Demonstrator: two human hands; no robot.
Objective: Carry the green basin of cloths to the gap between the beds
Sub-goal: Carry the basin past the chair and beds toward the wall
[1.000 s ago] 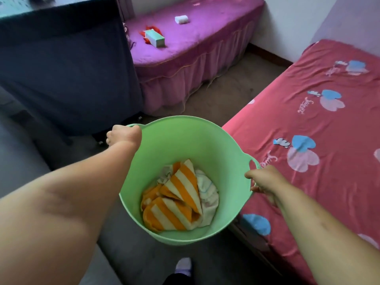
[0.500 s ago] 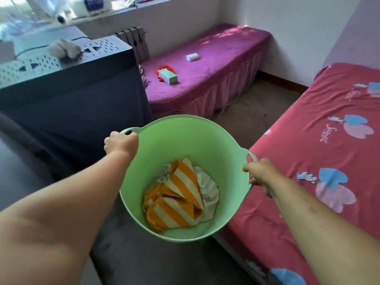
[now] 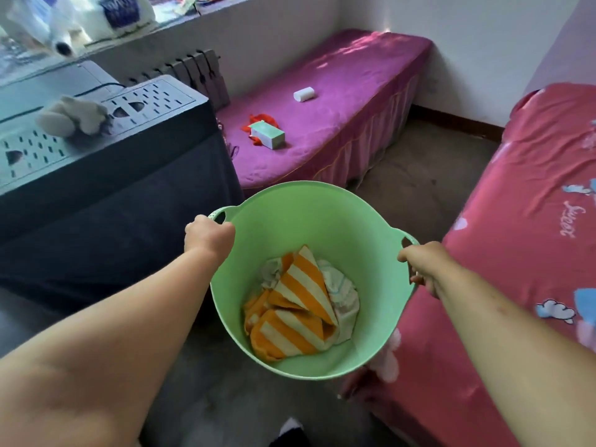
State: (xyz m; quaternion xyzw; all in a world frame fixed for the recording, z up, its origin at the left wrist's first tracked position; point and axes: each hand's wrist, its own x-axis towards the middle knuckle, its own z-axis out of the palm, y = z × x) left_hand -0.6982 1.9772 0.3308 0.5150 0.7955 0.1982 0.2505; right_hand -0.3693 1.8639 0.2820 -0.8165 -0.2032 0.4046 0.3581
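Note:
A light green basin (image 3: 335,221) hangs in the air in front of me, held by both handles. My left hand (image 3: 209,235) grips the left handle and my right hand (image 3: 422,267) grips the right one. Inside lie orange-and-white striped cloths (image 3: 298,301) with a pale cloth (image 3: 342,296) beside them. The purple bed (image 3: 338,101) stands ahead on the left, the red bed (image 3: 529,240) on the right. Brown floor (image 3: 419,175) shows in the gap between them, beyond the basin.
A dark-draped table (image 3: 106,195) with a perforated white panel and a plush toy (image 3: 72,116) stands close on my left. On the purple bed lie a green box (image 3: 267,134) and a white roll (image 3: 303,93). A radiator (image 3: 196,72) sits under the window sill.
The view has lifted and moved forward: more of the table top, window sill and far wall shows now. The basin stays held in both hands, a bit nearer the gap.

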